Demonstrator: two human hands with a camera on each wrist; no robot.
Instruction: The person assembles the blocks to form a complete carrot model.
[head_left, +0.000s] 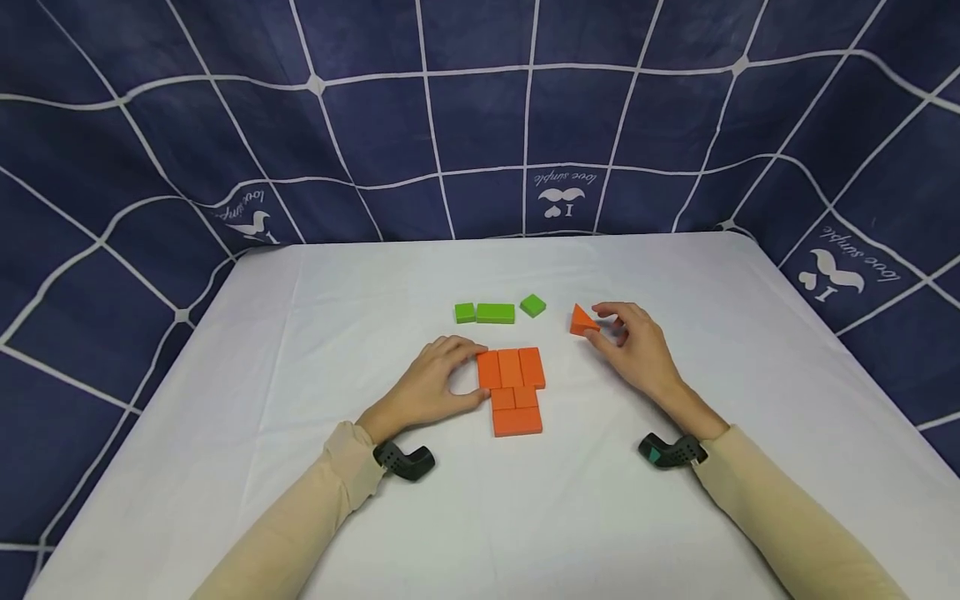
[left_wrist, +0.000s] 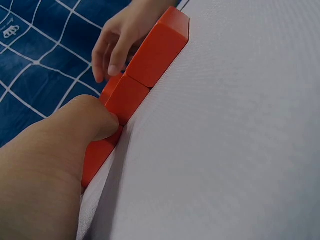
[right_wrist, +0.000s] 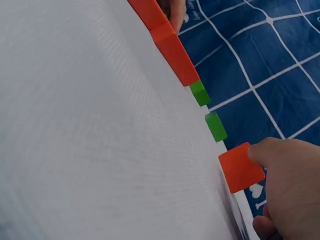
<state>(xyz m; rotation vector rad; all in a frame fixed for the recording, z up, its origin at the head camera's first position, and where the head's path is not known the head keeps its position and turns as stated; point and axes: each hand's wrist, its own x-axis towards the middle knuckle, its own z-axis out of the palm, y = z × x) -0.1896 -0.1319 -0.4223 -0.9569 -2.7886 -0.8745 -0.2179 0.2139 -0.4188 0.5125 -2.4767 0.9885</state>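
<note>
My left hand [head_left: 431, 387] holds the leftmost of several orange blocks fitted together on the table, index fingertip at its far corner and thumb at its near end. Three upright rectangular pieces [head_left: 510, 368] form the wider far row; two small blocks and one wide rectangular block [head_left: 517, 422] lie below. In the left wrist view, the thumb presses beside a joint in the orange side wall [left_wrist: 127, 95]. On the right, an orange triangular block [head_left: 581, 322] stands on the cloth. My right hand [head_left: 637, 350] touches its right corner with the thumb; the index finger is spread apart behind it.
Beyond the orange group lie a small green block [head_left: 465, 313], a longer green block [head_left: 496, 313] and a turned green block [head_left: 533, 306]. White cloth [head_left: 360, 292] covers the table. A dark blue checked curtain [head_left: 480, 117] hangs around its back and sides.
</note>
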